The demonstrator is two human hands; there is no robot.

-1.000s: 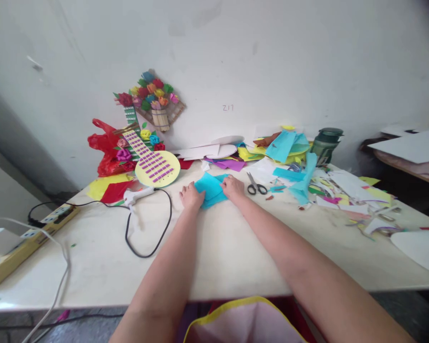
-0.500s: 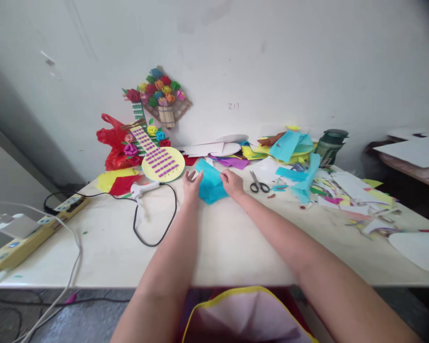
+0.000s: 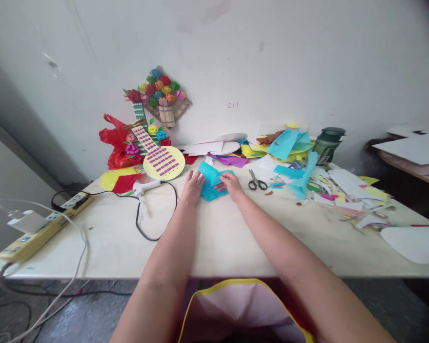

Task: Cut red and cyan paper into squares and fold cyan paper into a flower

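Note:
A sheet of bright blue crepe-like paper lies on the table between my hands, partly folded over on its right side. My left hand rests at the paper's left edge with its fingers stretched out. Thumb and fingers of my right hand pinch the folded right part. Just right of that hand lies a pair of dark-handled scissors. To the left, a white glue gun sits with its black cord looped toward my left forearm.
A paper guitar and paper flowers stand at the back left. Coloured paper and a dark green bottle are at the back right. Scraps litter the right side. A power strip lies along the left edge.
The paper's right part has been folded inward by my right hand. The fingers of my left hand have gone from raised and curled to flatter at the paper's edge.

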